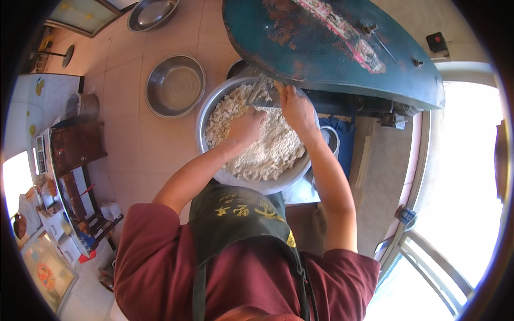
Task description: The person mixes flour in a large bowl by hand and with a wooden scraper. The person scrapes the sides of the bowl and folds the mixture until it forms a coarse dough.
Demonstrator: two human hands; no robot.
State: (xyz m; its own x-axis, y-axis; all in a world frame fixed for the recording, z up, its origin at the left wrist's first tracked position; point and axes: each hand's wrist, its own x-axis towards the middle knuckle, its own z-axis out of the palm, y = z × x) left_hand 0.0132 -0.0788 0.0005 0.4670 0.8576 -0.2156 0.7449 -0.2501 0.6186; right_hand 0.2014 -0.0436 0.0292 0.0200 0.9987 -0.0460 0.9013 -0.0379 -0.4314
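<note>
A wide metal basin (202, 125) in front of me holds pale, crumbly flour dough (276, 150). Over the left part of the dough is my left hand (247, 127), closed, its fingers curled down against the crumbs; what they hold, if anything, is hidden. At the basin's far right, my right hand (297, 107) is closed on the edge of a flat grey metal piece (263, 92), which looks like a scraper. This piece lies tilted over the far side of the basin, with pale crumbs on its surface.
A large worn green machine housing (332, 45) overhangs the basin's far right edge. On the tiled floor to the left stand one metal basin (175, 86) and another (152, 13) farther off. A cluttered shelf (80, 144) is at far left; a bright doorway (460, 176) is at right.
</note>
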